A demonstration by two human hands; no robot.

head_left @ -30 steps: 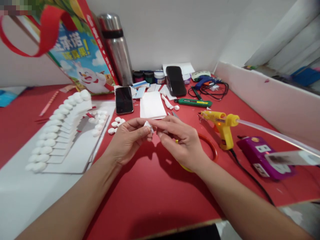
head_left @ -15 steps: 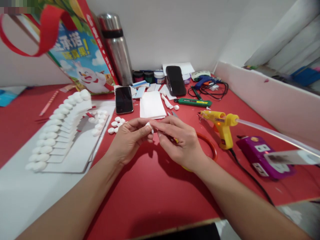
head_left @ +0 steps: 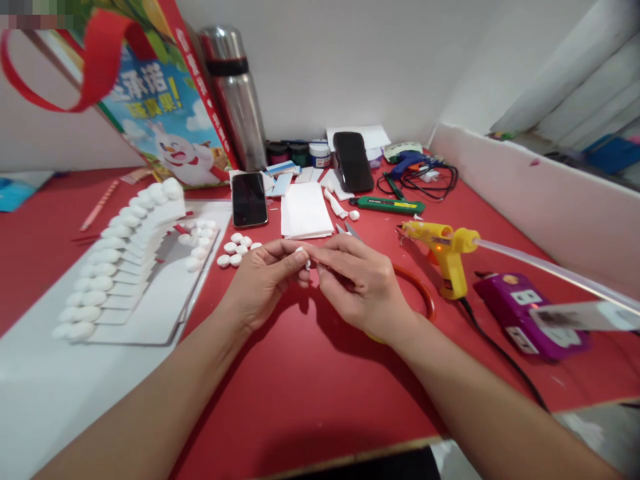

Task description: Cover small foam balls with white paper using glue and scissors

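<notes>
My left hand [head_left: 265,277] pinches a small white clay-like piece [head_left: 301,255] between thumb and fingers. My right hand [head_left: 361,283] is closed against the same piece from the other side, its fingertips meeting those of the left; part of the piece is hidden by fingers. Under my right hand lie scissors with an orange-and-yellow handle [head_left: 424,293], their blades poking out beyond the knuckles. Just left of my left hand is a cluster of rounded white lumps [head_left: 235,249]. Farther left stands a white stepped model [head_left: 130,277] edged with similar lumps.
A yellow hot glue gun [head_left: 445,250] and a purple box [head_left: 530,313] are on the right. Toward the back are white cards [head_left: 306,210], a green cutter [head_left: 390,205], two phones [head_left: 250,200], a steel flask [head_left: 237,100] and a colourful bag [head_left: 175,127].
Both hands stay almost in place around the white piece, with slight finger movement. The whole view has shifted very slightly; nothing else has moved.
</notes>
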